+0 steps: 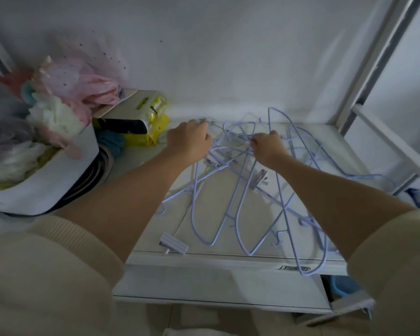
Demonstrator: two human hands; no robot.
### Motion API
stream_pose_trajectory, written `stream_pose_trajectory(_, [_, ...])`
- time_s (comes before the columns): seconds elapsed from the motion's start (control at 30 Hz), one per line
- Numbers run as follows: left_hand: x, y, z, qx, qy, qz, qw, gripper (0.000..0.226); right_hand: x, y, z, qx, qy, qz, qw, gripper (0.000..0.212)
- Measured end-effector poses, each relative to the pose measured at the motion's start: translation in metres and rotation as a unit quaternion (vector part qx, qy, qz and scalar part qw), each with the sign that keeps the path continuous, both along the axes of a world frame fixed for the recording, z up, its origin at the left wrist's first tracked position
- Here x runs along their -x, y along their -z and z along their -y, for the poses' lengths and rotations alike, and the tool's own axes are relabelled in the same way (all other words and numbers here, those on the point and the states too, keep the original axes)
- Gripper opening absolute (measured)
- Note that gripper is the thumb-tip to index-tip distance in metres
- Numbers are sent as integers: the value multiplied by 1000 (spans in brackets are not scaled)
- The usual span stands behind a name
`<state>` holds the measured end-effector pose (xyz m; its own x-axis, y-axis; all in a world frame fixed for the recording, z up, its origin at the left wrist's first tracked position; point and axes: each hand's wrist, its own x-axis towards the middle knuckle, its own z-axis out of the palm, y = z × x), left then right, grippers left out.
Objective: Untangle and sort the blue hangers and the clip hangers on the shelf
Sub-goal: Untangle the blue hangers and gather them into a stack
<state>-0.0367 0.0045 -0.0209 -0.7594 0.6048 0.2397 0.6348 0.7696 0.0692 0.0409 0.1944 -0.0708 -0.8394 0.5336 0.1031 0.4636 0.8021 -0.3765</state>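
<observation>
A tangle of pale blue wire hangers (247, 209) sprawls over the white shelf (155, 236), hooks bunched toward the back wall. Clip hangers are mixed in: one clip (174, 243) lies near the front edge, another (261, 179) in the middle, and one (215, 157) by my left wrist. My left hand (189, 139) is closed over hanger hooks at the back of the pile. My right hand (268, 146) pinches blue hanger wires where several hooks cross. Both forearms cover parts of the pile.
A white basket (49, 187) stuffed with soft pink and white items stands at the left. Behind it sit a box (129, 112) and a yellow packet (153, 134). A metal frame post (374, 69) and rail bound the right side. One hanger overhangs the shelf's front edge.
</observation>
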Motion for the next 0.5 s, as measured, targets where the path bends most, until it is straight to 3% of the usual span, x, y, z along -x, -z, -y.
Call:
stream_pose_trajectory(0.2, [-10, -13, -4, 1, 7, 35, 999, 32, -12, -39, 1, 64, 14, -105, 992, 20])
stream_pose_trajectory(0.5, [-44, -11, -24, -2, 73, 267, 961, 38, -18, -44, 18, 127, 13, -149, 981, 21])
